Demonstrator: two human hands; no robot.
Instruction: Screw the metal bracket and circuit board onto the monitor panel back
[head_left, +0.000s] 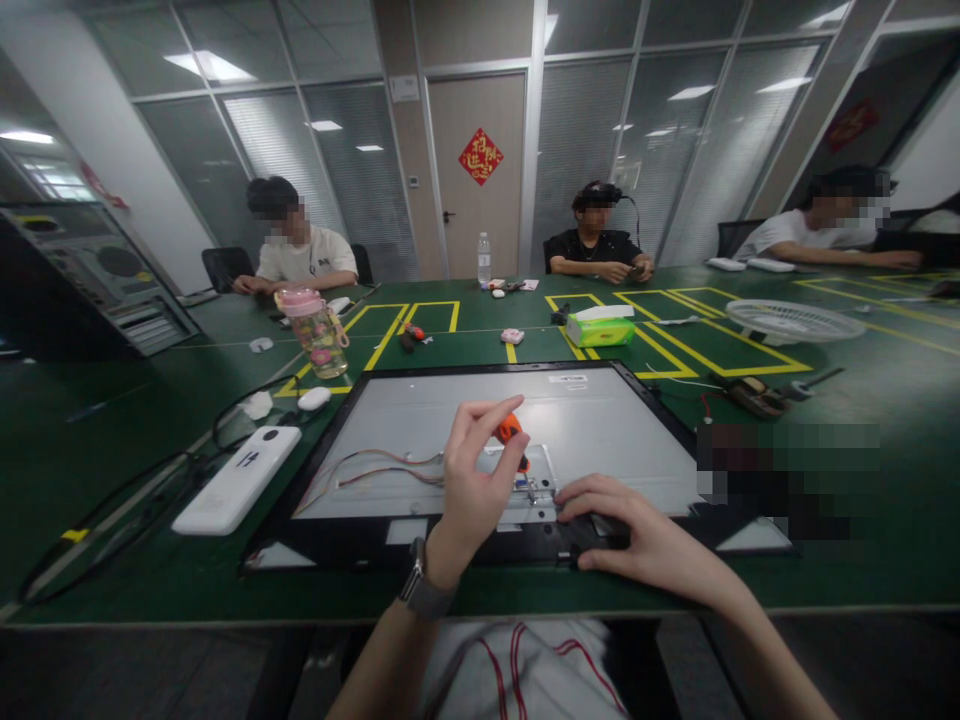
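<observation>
My left hand (471, 480) grips the orange screwdriver (510, 430) in closed fingers. Its long axis is nearly upright, with the tip pointing down at the small board (529, 487) near the front edge of the display panel (600, 420) on the tabletop (900, 400). The board lies just below and right of those fingers. My right hand (649, 540) lies flat on the panel's black frame just beside the board, fingers extended and holding nothing.

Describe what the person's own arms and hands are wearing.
Neither hand is gloved, and both forearms are without sleeves as far as they show. The left hand has a watch with a dark grey band at its wrist. The right hand wears no ring or band that can be seen.
</observation>
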